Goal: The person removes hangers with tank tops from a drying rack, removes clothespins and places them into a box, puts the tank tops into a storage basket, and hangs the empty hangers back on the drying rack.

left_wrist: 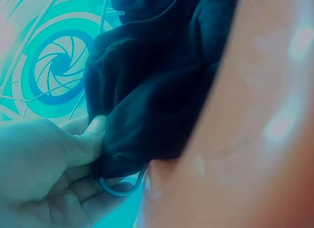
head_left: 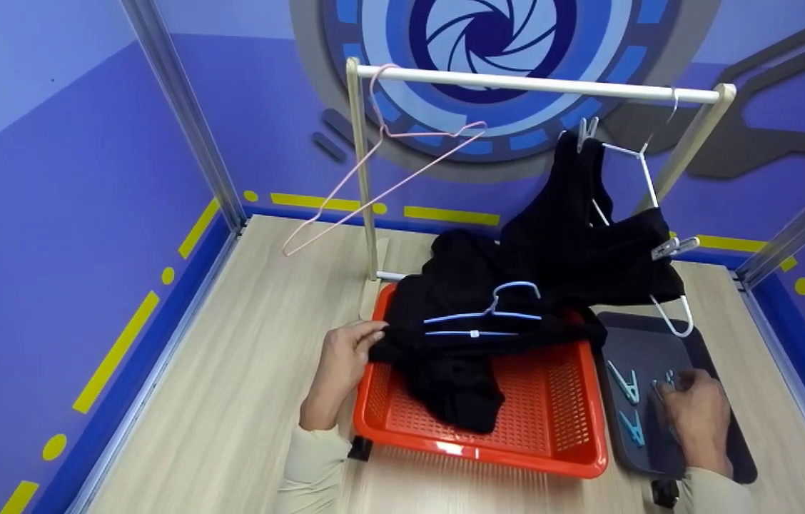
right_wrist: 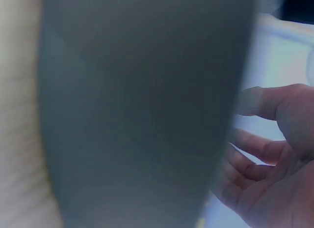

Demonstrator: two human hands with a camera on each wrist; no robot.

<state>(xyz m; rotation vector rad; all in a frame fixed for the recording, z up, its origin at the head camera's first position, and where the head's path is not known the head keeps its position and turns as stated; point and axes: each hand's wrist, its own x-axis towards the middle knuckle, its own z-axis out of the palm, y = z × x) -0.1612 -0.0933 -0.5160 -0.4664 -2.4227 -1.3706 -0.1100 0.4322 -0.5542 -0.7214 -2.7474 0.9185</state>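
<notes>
The black garment point(head_left: 449, 371) lay slung across the red basket point(head_left: 477, 455), with its upper edge spread over a blue hanger point(head_left: 481, 314) and a loose part drooping inside. From where I stood the basket seemed to serve as a prop, bearing the cloth's weight so that one hand could manage the edge.

That was the left hand point(head_left: 344, 357). It pinched the cloth at its left end, thumb in front and fingers behind, and the hanger's looped end point(left_wrist: 117, 194) poked out just below the thumb. I took the grip to be there to pin fabric and hanger together, since slick plastic would probably let the cloth slide.

The right hand point(head_left: 699, 414) was down at the dark tray point(head_left: 666, 321), its fingertips at a light blue clip point(head_left: 669, 375). The wrist view showed thumb and fingers bent and parted, but the tips were hidden, so I could not tell whether they had hold of it. Two more blue clips point(head_left: 625, 383) lay beside that hand, handily within reach.

Above, a second black garment point(head_left: 566, 207) hung on a white hanger point(head_left: 649, 178) from the rail point(head_left: 538, 82), a pale clip point(head_left: 674, 248) biting either side, presumably against slipping. At the other end dangled a bare pink hanger point(head_left: 402, 185).
</notes>
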